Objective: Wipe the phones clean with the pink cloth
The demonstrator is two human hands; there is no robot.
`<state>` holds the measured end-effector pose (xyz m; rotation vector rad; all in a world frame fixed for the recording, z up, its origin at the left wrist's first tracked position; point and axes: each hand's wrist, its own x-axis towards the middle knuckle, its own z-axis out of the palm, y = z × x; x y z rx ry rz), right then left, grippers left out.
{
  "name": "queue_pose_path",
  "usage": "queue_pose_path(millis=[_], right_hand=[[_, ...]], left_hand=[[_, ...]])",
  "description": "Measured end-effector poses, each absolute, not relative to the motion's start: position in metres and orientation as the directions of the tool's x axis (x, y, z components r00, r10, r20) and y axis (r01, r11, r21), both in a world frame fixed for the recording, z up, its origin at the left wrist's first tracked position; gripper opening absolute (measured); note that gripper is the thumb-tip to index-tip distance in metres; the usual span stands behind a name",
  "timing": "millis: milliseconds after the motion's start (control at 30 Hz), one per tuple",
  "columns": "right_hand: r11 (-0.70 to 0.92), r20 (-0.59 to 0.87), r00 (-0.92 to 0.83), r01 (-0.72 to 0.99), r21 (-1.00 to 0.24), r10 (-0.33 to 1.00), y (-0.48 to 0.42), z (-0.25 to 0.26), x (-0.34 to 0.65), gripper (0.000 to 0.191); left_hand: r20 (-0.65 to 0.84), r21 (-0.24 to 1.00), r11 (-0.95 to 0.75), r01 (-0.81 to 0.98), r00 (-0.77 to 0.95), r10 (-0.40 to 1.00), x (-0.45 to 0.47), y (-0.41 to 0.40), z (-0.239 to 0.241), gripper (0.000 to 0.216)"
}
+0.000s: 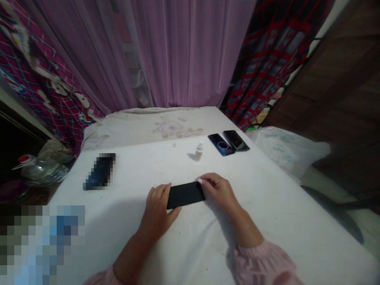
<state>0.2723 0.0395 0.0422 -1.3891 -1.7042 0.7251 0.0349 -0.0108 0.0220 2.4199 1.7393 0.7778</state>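
A black smartphone (186, 195) lies screen up on the white-covered table, its long side running left to right. My left hand (158, 209) grips its left end, fingers along the far edge and thumb at the near edge. At the phone's far right corner, my right hand (218, 192) is closed in a pinch. A small pale pink piece (200, 181) shows at its fingertips, touching the phone's corner; too little of it shows to tell its kind. Beyond the phone stands a small white bottle (198, 152), upright.
Two more phones, a blue one (221, 145) and a dark one (236, 141), lie side by side at the back right. A blurred dark object (101, 172) lies at left. A small pale square (174, 145) is near the bottle. A plastic bag (282, 148) stands off the right edge.
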Motion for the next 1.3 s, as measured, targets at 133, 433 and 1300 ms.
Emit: queue_pose_path(millis=[133,433,1300], right_hand=[[0.378,0.313,-0.215,0.604,-0.702,0.925,0.038,0.041,0.263,0.019],[0.522,0.302,-0.427,0.652,-0.550,0.852,0.046,0.047,0.245,0.019],[0.249,0.382,0.007,0.747,-0.616,0.924,0.046,0.033,0.256,0.019]], left_hand=[[0.349,0.331,-0.319,0.888,0.198,0.916,0.030,-0.010,0.020,0.060],[0.296,0.356,-0.313,0.881,0.212,0.932,0.030,-0.009,0.021,0.058],[0.398,0.292,-0.279,0.915,0.149,0.905,0.035,-0.009,0.021,0.056]])
